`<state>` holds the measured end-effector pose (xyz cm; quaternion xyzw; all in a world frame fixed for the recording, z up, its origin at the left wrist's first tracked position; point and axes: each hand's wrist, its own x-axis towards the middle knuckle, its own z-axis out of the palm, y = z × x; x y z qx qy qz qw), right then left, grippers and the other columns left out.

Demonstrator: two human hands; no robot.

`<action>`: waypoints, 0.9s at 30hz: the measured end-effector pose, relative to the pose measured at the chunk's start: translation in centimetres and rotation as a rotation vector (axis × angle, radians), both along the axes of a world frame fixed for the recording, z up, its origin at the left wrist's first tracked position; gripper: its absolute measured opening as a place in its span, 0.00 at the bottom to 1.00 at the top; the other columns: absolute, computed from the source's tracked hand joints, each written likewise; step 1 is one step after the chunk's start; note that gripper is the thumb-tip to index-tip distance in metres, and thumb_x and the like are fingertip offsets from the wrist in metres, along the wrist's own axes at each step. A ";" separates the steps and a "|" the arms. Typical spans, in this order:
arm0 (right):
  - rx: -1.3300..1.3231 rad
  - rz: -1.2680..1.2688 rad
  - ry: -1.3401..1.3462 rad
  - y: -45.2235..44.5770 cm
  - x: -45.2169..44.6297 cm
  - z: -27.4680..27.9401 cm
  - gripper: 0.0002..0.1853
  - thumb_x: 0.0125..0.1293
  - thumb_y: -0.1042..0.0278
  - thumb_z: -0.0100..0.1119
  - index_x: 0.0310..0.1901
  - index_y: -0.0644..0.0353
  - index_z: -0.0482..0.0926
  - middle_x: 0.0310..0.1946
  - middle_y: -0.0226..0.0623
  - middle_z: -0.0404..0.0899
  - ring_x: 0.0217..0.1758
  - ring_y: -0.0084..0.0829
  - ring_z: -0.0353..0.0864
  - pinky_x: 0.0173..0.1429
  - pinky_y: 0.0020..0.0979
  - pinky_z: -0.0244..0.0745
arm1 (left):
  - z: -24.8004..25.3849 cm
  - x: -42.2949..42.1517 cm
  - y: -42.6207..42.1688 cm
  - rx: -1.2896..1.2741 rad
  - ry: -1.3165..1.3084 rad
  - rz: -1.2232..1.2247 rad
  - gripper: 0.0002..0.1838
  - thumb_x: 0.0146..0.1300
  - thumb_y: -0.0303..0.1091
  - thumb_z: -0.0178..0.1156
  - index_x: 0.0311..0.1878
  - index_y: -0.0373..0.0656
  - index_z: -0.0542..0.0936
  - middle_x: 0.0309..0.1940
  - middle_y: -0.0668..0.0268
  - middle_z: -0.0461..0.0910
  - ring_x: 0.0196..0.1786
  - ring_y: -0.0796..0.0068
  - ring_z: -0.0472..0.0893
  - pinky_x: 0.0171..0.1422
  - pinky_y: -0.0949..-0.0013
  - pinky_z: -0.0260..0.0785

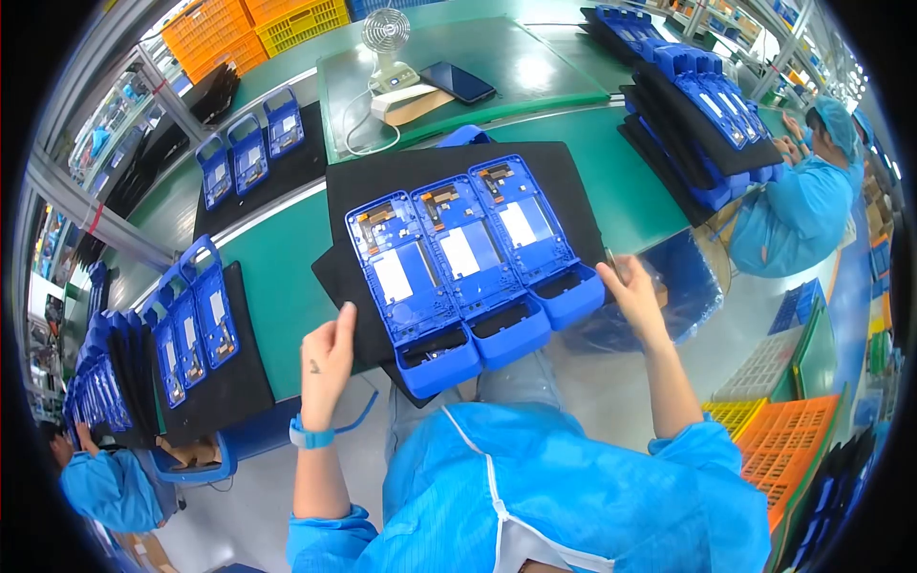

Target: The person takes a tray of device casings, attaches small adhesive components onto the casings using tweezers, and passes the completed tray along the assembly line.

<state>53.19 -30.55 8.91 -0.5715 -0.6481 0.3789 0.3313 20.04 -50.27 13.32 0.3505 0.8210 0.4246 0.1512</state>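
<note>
Three blue casings [458,250] lie side by side on a black foam sheet [382,167], their inner sides facing up with white rectangles, small boards and orange flex parts. Deep blue end sections point toward my body. Left of the casings, beyond the foam's edge, my left hand [328,361] has its fingers curled in and thumb up, with nothing visible in it. My right hand [632,294] is beside the lower right corner of the rightmost casing, its fingers closed around a small, thin dark item that I cannot make out.
A small fan [386,43] and a dark tablet [458,82] stand on the green bench [535,72]. More blue casings on foam [250,153] are at left and right. Co-workers in blue are at right [798,215] and lower left [115,487]. Orange crates [788,444] stand lower right.
</note>
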 end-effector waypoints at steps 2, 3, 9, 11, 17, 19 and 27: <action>-0.089 0.092 0.291 0.1 -0.5 0.1 0.19 0.57 0.63 0.63 0.44 0.68 0.72 0.27 0.24 0.70 0.32 0.14 0.66 0.37 0.17 0.61 | -0.4 -0.1 0.7 -0.068 -0.066 -0.141 0.25 0.63 0.41 0.55 0.14 0.36 0.65 0.11 0.73 0.59 0.18 0.87 0.55 0.19 0.74 0.44; -0.216 0.066 0.282 0.1 -0.5 1.3 0.19 0.57 0.65 0.63 0.45 0.69 0.73 0.27 0.21 0.68 0.32 0.13 0.64 0.38 0.16 0.61 | -0.9 -0.3 0.5 0.020 -0.171 -0.135 0.26 0.62 0.40 0.57 0.12 0.39 0.59 0.11 0.74 0.56 0.18 0.87 0.53 0.18 0.73 0.43; -0.032 0.151 0.360 3.5 -0.2 4.5 0.18 0.59 0.71 0.59 0.51 0.66 0.72 0.29 0.23 0.73 0.31 0.14 0.70 0.35 0.17 0.65 | 1.3 3.8 -1.1 0.290 -0.100 -0.102 0.24 0.61 0.32 0.57 0.13 0.40 0.57 0.11 0.75 0.54 0.19 0.88 0.52 0.19 0.74 0.41; 0.009 0.208 0.304 4.7 -0.8 6.3 0.19 0.59 0.70 0.59 0.51 0.66 0.71 0.28 0.23 0.72 0.30 0.13 0.69 0.34 0.17 0.64 | 1.5 5.1 -2.2 0.307 -0.100 -0.033 0.23 0.62 0.30 0.56 0.13 0.39 0.59 0.12 0.77 0.55 0.20 0.89 0.53 0.20 0.76 0.43; -0.069 0.351 0.162 8.5 -3.8 6.3 0.23 0.55 0.63 0.64 0.49 0.69 0.74 0.30 0.25 0.74 0.34 0.15 0.69 0.42 0.21 0.64 | -1.6 9.6 -3.7 0.322 -0.301 0.071 0.22 0.65 0.34 0.52 0.14 0.41 0.61 0.14 0.79 0.57 0.21 0.91 0.53 0.20 0.76 0.42; -0.060 0.388 0.124 9.2 -5.4 4.2 0.23 0.54 0.61 0.65 0.48 0.69 0.74 0.27 0.25 0.74 0.32 0.15 0.70 0.40 0.20 0.64 | -3.5 9.2 -4.4 0.207 -0.316 0.035 0.21 0.66 0.35 0.51 0.15 0.39 0.66 0.13 0.78 0.61 0.20 0.90 0.57 0.20 0.78 0.45; 0.240 0.131 0.161 7.8 -4.8 2.1 0.17 0.59 0.59 0.60 0.45 0.62 0.75 0.35 0.27 0.75 0.37 0.18 0.71 0.40 0.20 0.66 | -3.5 8.7 -5.0 0.371 -0.268 0.202 0.11 0.63 0.35 0.55 0.39 0.36 0.71 0.19 0.74 0.68 0.21 0.90 0.64 0.22 0.83 0.50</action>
